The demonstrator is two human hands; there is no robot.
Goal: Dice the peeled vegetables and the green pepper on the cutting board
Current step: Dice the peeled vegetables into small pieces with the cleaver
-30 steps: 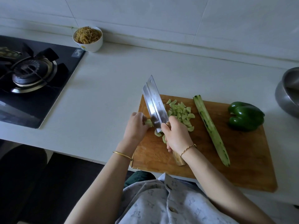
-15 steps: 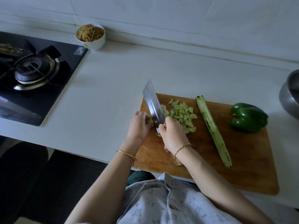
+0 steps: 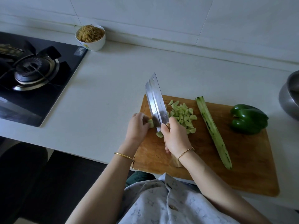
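Observation:
A wooden cutting board (image 3: 242, 167) lies on the white counter. My right hand (image 3: 175, 136) grips the wooden handle of a steel cleaver (image 3: 156, 102), whose blade stands over the board's left end. My left hand (image 3: 137, 126) holds a short pale green stub of peeled vegetable (image 3: 151, 123) against the blade's left side. A pile of diced pale green pieces (image 3: 182, 115) lies to the right of the blade. A long peeled half vegetable (image 3: 213, 135) lies lengthwise mid-board. A whole green pepper (image 3: 249, 118) sits at the board's far right.
A white bowl of shredded yellowish food (image 3: 90, 38) stands against the back wall. A black gas hob (image 3: 32, 75) fills the left counter. A steel pot (image 3: 289, 97) is at the right edge. The counter's front edge runs just below the board.
The cleaver blade stays beside the stub between my hands, and the stub in my left hand remains short. The view has shifted slightly; the other vegetables have not moved.

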